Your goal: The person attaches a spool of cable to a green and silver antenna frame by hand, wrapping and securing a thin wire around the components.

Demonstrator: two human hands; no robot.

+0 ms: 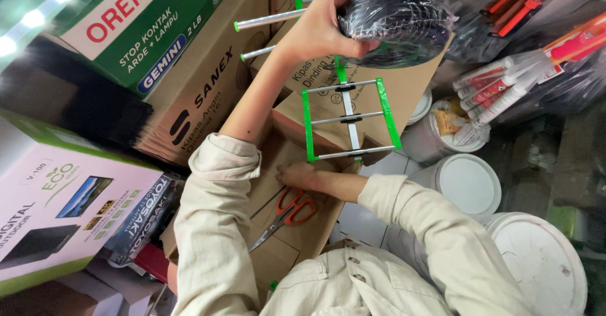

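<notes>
left hand [322, 29] up at 12 o'clock, fingers wrapped round a coil of black cable in clear wrap [396, 24]. right hand [302, 176] near centre, flat and spread on a brown carton [297, 227], touching it. orange-handled scissors [287, 214] just beside at 6 o'clock. green-and-silver antenna frame [349, 119] between the hands. white buckets [470, 183] at 3 o'clock.

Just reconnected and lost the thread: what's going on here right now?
A person in a cream shirt stands over stacked cardboard boxes. Their left hand holds up a black coil wrapped in clear plastic. Their right hand rests on a cardboard box, beside orange-handled scissors. A green and silver antenna frame lies on the boxes between the hands, and white buckets stand alongside.
</notes>
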